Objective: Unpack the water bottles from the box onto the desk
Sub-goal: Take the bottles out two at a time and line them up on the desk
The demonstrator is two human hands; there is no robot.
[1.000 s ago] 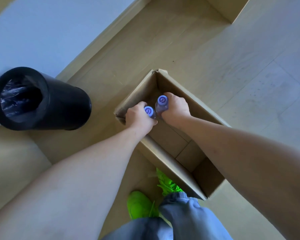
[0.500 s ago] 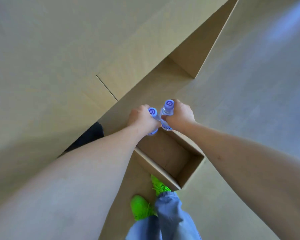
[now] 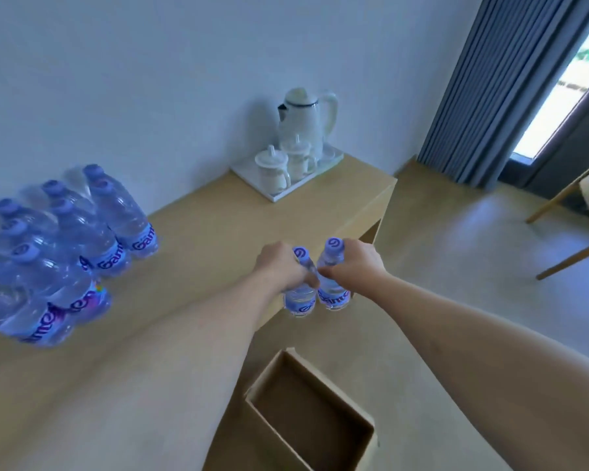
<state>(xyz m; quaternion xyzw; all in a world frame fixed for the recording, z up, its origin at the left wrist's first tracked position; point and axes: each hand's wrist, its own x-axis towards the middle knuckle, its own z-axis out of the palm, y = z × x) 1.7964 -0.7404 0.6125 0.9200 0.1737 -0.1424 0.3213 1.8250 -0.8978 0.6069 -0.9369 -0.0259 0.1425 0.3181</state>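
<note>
My left hand (image 3: 281,266) grips a clear water bottle (image 3: 299,302) with a purple cap and label, held upright at the desk's front edge. My right hand (image 3: 354,263) grips a second such bottle (image 3: 333,297) right beside it, the two nearly touching. Both hang in the air above the floor, just off the light wooden desk (image 3: 218,239). Several more bottles (image 3: 68,253) stand grouped on the desk at the left. The open cardboard box (image 3: 306,419) sits on the floor below my arms, and the part of its inside that I see holds nothing.
A white tray (image 3: 286,195) with a white kettle (image 3: 303,120) and lidded cups stands at the desk's far right corner by the wall. A grey curtain (image 3: 490,79) and a window are at the right, with a wooden chair (image 3: 585,212) on the floor.
Both hands lifted the two bottles out of the box up to desk height. My view swung up from the floor to the desk and wall.
</note>
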